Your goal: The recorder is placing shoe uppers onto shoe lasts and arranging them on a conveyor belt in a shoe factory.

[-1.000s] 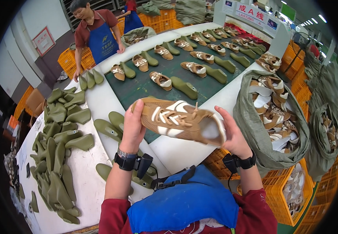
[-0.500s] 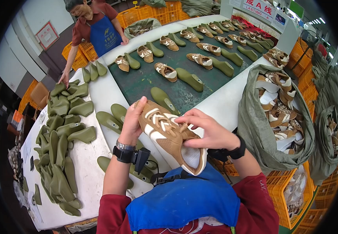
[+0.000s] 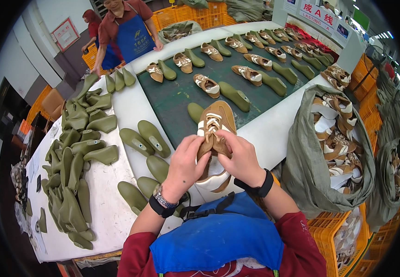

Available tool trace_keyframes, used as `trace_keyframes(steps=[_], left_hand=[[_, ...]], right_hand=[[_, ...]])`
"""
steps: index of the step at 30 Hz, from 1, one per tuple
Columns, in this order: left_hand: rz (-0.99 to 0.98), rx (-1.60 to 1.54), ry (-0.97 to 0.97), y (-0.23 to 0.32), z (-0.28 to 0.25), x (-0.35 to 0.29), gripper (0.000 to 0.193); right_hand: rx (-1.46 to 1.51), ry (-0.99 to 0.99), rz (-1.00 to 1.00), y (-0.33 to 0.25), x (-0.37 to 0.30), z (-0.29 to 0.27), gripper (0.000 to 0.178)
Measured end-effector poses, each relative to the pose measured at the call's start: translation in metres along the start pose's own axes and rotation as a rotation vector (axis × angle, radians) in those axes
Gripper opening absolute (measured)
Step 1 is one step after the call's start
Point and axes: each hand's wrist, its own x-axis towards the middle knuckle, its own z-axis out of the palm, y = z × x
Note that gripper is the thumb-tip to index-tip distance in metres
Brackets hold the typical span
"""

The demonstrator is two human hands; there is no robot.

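left hand and right hand both gripping brown shoe by its laces, toe pointing away, above green conveyor belt

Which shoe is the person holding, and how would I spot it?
Find the dark green belt running up the middle. At its near end, both hands, left hand and right hand, grip a tan shoe upper with white stripes and laces. Unlike the others, it's lifted up, not lying down.

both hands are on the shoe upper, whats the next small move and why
Probably reach the left hand for one of the green lasts beside it. Both it and the right hand grip the tan shoe upper heel toward the body, and the upper looks empty.
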Motion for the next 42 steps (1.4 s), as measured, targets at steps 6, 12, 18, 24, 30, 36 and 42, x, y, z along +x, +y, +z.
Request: trace_keyframes(steps=[6,12,18,24,30,36,42], left_hand=[[-0.073,-0.083,0.104,-0.001,0.002,0.002,0.021],[0.049,0.017,0.168,0.003,0.005,-0.014,0.018],[-0.292,-0.392,0.196,-0.010,0.001,-0.013,0.020],[-0.091,-0.030,-0.013,-0.007,0.010,-0.037,0.024],[-0.074,0.037,0.094,0.003,0.002,-0.033,0.030],[-0.104,0.022,0.092,0.003,0.003,-0.036,0.026],[-0.116,-0.104,-0.006,-0.010,0.018,-0.040,0.007]], right_hand=[[0.142,-0.035,-0.031,0.007,0.003,0.004,0.038],[0.201,-0.183,-0.085,0.003,0.000,0.008,0.033],[0.425,-0.475,-0.008,0.022,-0.030,0.008,0.011],[0.338,-0.172,-0.061,0.018,-0.015,0.033,0.015],[0.412,-0.192,-0.041,0.025,-0.006,0.036,0.031],[0.456,-0.171,-0.009,0.022,-0.008,0.041,0.033],[0.598,-0.125,0.152,0.047,-0.008,0.041,0.042]])
